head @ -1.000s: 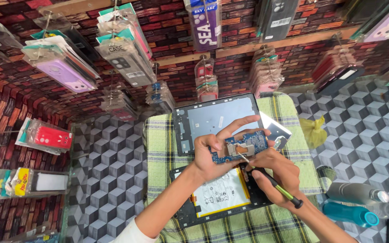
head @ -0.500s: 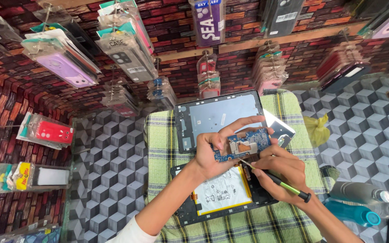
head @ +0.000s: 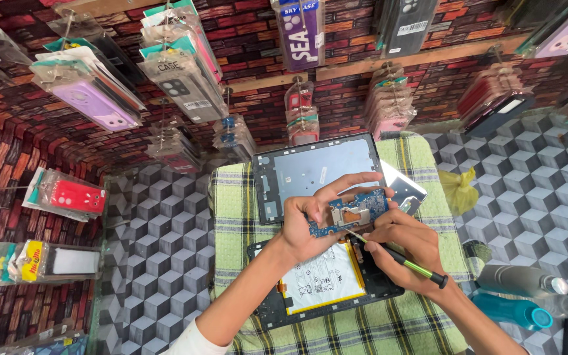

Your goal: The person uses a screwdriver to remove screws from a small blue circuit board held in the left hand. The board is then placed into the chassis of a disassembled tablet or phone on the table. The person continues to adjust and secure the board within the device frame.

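Blue circuit board (head: 350, 212) up off the bench, pinched in the left hand (head: 310, 227), fingers wrapped round its edges. Right hand (head: 405, 243) closed tight on a thin screwdriver (head: 396, 256), tip touching the board's lower edge. Right under both: opened tablet body (head: 327, 289) with white battery (head: 320, 279). Grey back panel (head: 317, 171) lying just beyond, all on a green plaid cloth (head: 231, 210). Packaged phone cases (head: 179, 72) hanging on the brick-pattern wall.
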